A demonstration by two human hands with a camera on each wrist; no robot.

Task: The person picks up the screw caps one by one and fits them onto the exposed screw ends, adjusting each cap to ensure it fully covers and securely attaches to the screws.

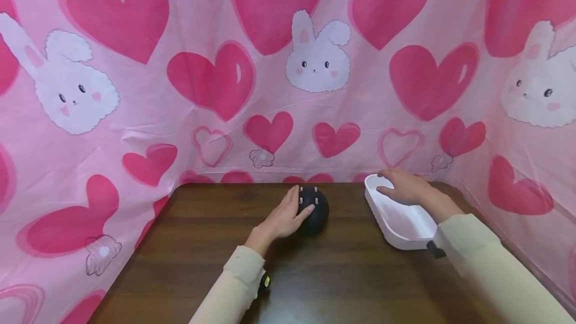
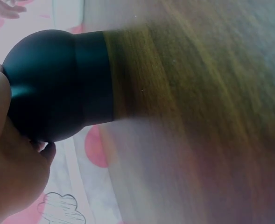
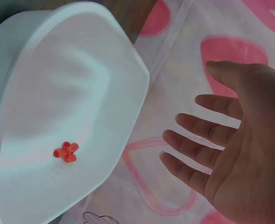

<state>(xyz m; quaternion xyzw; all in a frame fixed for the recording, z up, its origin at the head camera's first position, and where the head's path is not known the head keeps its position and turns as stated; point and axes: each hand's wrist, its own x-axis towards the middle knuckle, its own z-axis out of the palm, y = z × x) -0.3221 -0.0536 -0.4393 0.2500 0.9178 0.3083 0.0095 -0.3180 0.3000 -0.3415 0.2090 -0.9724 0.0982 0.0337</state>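
Note:
A black rounded object (image 1: 317, 221) stands on the table, its dome sitting on a short, wide cylindrical base. Several small silvery pegs (image 1: 316, 201) stick up from its top. My left hand (image 1: 281, 218) grips the dome from the left, thumb across the near side and fingers behind it. Over the white tray (image 1: 407, 244) on the right hovers my right hand (image 1: 402, 187), fingers spread and nothing in them. Inside that tray, the right wrist view shows a small cluster of red tube-like pieces (image 3: 67, 152).
The dark wooden table (image 1: 198, 244) ends at a pink cloth (image 1: 148, 114) with hearts and rabbits, which hangs along the back and both sides. A black strap piece (image 1: 435, 249) shows at the right sleeve, beside the tray's near corner.

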